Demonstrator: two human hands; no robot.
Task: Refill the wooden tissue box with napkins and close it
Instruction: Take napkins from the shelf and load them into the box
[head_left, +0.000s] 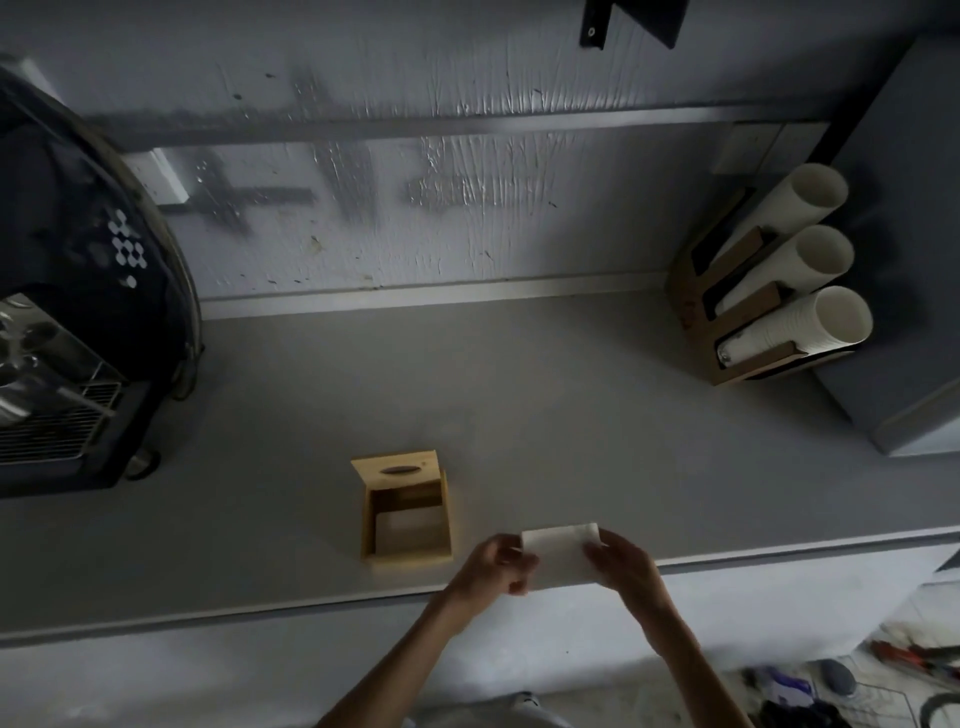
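A small wooden tissue box (407, 555) stands open near the front edge of the grey counter (545, 415). Its lid (396, 470), with an oval slot, is tipped up at the far side. Some white napkins lie inside at the bottom. To the right of the box, both hands hold a white stack of napkins (563, 553) just above the counter's front edge. My left hand (496, 569) grips its left end and my right hand (621, 569) grips its right end.
A dark coffee machine (78, 322) with a metal drip grille fills the left side. At the back right a cardboard holder (727, 332) carries three stacks of white paper cups. A grey cabinet (914, 260) stands at far right. Clutter lies on the floor at bottom right.
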